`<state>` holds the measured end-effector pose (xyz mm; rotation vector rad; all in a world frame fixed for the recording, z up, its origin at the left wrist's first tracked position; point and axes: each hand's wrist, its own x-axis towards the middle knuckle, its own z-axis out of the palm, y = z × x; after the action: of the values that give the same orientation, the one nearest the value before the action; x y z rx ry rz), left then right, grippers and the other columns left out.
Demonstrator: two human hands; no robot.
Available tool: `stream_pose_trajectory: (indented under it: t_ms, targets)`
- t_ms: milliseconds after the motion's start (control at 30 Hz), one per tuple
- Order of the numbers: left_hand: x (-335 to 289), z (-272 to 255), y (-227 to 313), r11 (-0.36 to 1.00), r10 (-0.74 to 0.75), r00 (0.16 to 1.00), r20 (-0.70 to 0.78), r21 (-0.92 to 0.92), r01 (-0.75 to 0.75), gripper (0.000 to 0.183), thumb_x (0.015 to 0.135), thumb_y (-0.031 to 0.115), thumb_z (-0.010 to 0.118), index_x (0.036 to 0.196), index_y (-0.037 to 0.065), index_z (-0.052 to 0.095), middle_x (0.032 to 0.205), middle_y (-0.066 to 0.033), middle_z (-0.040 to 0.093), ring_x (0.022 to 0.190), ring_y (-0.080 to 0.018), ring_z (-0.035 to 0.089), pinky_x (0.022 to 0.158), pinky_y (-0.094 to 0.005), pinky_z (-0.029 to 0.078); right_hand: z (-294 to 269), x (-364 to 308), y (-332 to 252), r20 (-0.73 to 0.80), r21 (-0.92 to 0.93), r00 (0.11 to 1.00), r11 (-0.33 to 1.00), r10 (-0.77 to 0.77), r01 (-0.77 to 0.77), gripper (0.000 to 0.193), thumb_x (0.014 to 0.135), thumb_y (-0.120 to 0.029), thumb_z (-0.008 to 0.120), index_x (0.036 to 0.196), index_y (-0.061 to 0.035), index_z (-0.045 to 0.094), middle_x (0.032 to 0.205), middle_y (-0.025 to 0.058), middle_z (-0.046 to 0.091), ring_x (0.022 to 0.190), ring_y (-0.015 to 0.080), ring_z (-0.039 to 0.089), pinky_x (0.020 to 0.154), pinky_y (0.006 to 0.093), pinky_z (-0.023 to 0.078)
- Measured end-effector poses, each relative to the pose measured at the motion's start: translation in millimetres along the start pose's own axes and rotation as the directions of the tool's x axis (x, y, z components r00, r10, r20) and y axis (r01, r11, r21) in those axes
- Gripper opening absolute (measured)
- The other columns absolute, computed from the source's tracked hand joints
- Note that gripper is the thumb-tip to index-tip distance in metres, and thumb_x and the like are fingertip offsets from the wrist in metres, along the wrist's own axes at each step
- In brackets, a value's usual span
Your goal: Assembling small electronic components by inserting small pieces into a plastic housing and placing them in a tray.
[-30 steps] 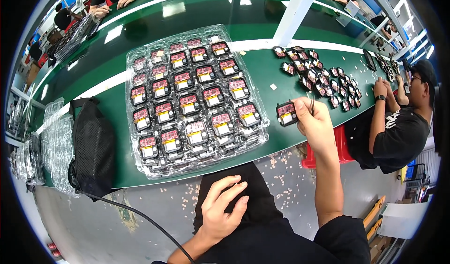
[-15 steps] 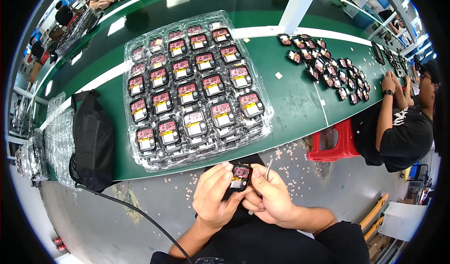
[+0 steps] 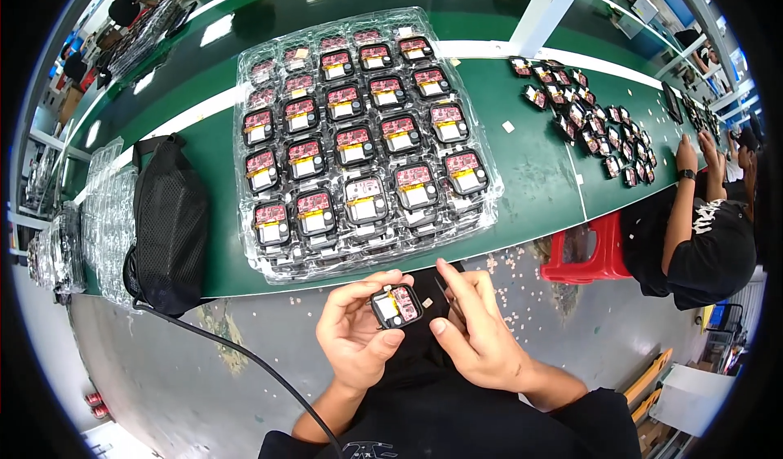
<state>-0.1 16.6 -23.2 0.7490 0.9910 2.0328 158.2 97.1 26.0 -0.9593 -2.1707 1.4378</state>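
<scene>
My left hand (image 3: 359,337) grips a small black watch-like case (image 3: 396,306) by its edges, fingers along the top and thumb beneath. Inside the case show a red circuit board, a white block and a strip of yellow tape. Just to the right, apart from the case, is my right hand (image 3: 481,328), with thumb and forefinger spread. A thin pair of tweezers (image 3: 441,282) lies along its fingers, mostly hidden by them. On the bench beyond, a clear plastic tray (image 3: 259,265) carries rows of similar open cases (image 3: 364,199).
More loose cases (image 3: 608,137) cluster on the green bench (image 3: 522,182) at right. A black mesh bag (image 3: 171,222) with a cable (image 3: 236,346) stands at left beside stacked clear trays (image 3: 106,222). A red stool (image 3: 583,251) and a co-worker (image 3: 701,243) are at right.
The case has turned in my left hand, its board now facing right. My right hand has let go of the case's edge and moved away rightward, opening its fingers. The view has shifted slightly.
</scene>
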Motion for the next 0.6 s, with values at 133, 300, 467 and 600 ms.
stream_pose_trajectory:
  t_ms: [133,300,467,600]
  targets:
    - [3,4,6,0.986,-0.167,0.983,-0.071,-0.006,0.167,0.071,0.086,0.039,0.083,0.131,-0.006,0.052,0.133,-0.0251,0.057,0.113,-0.0368,0.068,0.1,-0.0463,0.057,-2,10,5,-0.047,-0.22,0.965,0.945,-0.259,0.243,0.057,0.083,0.014,0.067,0.138,0.004,0.058,0.108,0.015,0.054,0.077,0.0232,0.061,0.068,0.032,0.055]
    - [2,2,5,0.984,-0.178,0.982,-0.068,-0.026,0.177,0.069,0.087,0.039,0.082,0.13,-0.007,0.053,0.137,-0.0246,0.054,0.113,-0.0359,0.067,0.1,-0.0466,0.057,1,20,12,-0.203,-0.394,0.834,0.823,-0.512,0.41,0.037,0.079,0.003,0.076,0.116,-0.0001,0.071,0.097,0.0121,0.07,0.078,0.025,0.071,0.065,0.034,0.059]
    - [-1,-3,6,0.974,-0.204,0.978,-0.051,-0.11,0.198,0.061,0.088,0.027,0.083,0.129,-0.008,0.057,0.137,-0.0236,0.053,0.122,-0.0342,0.062,0.106,-0.0483,0.052,-6,23,19,-0.07,-0.592,0.785,0.659,-0.615,0.464,0.032,0.076,-0.003,0.073,0.108,-0.0005,0.074,0.094,0.0089,0.07,0.064,0.0178,0.063,0.054,0.029,0.051]
    - [-2,-6,1,0.97,-0.222,0.973,-0.057,-0.111,0.215,0.059,0.088,0.026,0.083,0.129,-0.008,0.058,0.139,-0.0233,0.053,0.125,-0.031,0.06,0.107,-0.0465,0.051,-2,22,26,-0.126,-0.597,0.74,0.647,-0.66,0.475,0.035,0.073,-0.005,0.071,0.108,-0.0005,0.075,0.092,0.008,0.069,0.059,0.0153,0.058,0.051,0.0274,0.046]
